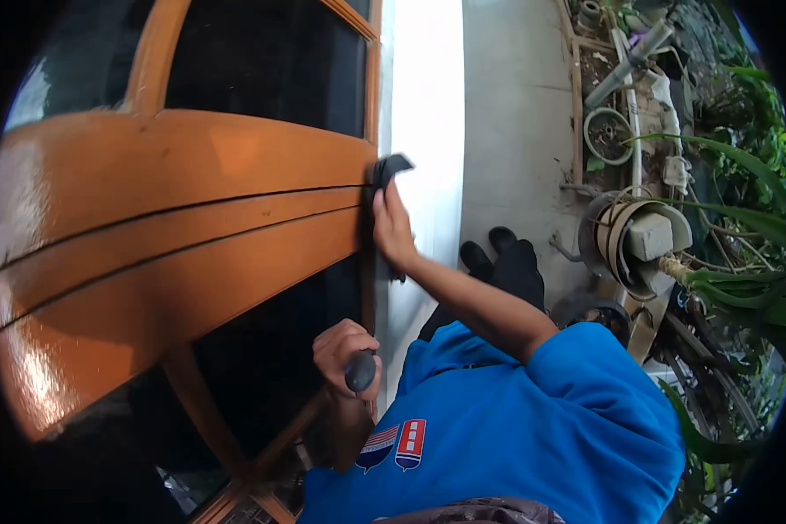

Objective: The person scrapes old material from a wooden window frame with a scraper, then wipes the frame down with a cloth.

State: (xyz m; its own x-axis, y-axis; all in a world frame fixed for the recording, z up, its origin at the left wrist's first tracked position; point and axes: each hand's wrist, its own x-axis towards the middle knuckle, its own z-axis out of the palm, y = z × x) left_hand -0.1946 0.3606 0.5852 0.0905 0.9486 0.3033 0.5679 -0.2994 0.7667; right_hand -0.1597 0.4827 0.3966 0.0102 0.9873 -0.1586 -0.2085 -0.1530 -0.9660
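Observation:
A glossy orange-brown wooden door [236, 183] with dark glass panes takes up the left side. At its right edge, my right hand [395, 229] is closed on a black handle-like fitting [393, 166], slightly blurred, with fingers pointing up along it. Lower down, near the bottom of that edge, my left hand [342, 349] is wrapped in a fist around a black-handled tool [360, 371]. The rounded handle end faces me; the tool's far end is hidden, so its kind cannot be told.
A bright white strip [424, 105] runs beside the door edge. Beyond lies a grey floor [515, 131] where my dark shoes [489, 251] stand. On the right are pots [609, 137], a bucket holding a block [651, 236], a pipe [629, 65] and leafy plants [742, 157].

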